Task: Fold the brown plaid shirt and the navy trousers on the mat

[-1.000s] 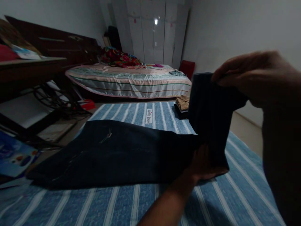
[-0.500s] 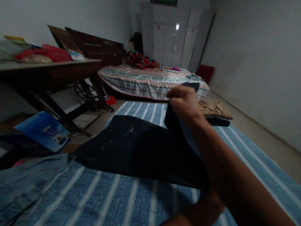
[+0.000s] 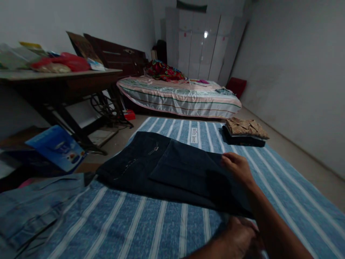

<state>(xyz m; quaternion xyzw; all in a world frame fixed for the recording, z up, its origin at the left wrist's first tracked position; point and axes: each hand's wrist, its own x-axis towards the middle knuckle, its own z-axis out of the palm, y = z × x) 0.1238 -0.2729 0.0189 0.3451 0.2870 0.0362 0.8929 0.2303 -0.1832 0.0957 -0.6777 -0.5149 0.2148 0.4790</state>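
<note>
A pair of dark jeans [image 3: 183,165] lies folded lengthwise across the blue striped bedsheet, waist end to the left, with one leg end turned back over the upper part. At the far edge of the right-hand end, my right hand [image 3: 237,168] has its fingers closed on the cloth. My left hand [image 3: 239,232] is low, beside the near right corner of the jeans; it is smeared by motion and its fingers are mostly hidden. Light blue jeans [image 3: 40,201] lie at the left edge of the sheet.
Folded clothes [image 3: 246,131] are stacked at the right, tan on top. A sewing table [image 3: 88,77] with bags stands left, a blue box [image 3: 58,147] below it. Behind are another bed [image 3: 175,95] and a wardrobe [image 3: 198,46]. The sheet [image 3: 129,230] carries a "With love" label [image 3: 194,135].
The raised jeans leg now lies flat, turned back over the rest. My right hand has come down and to the right with it. My left hand stays low near the corner.
</note>
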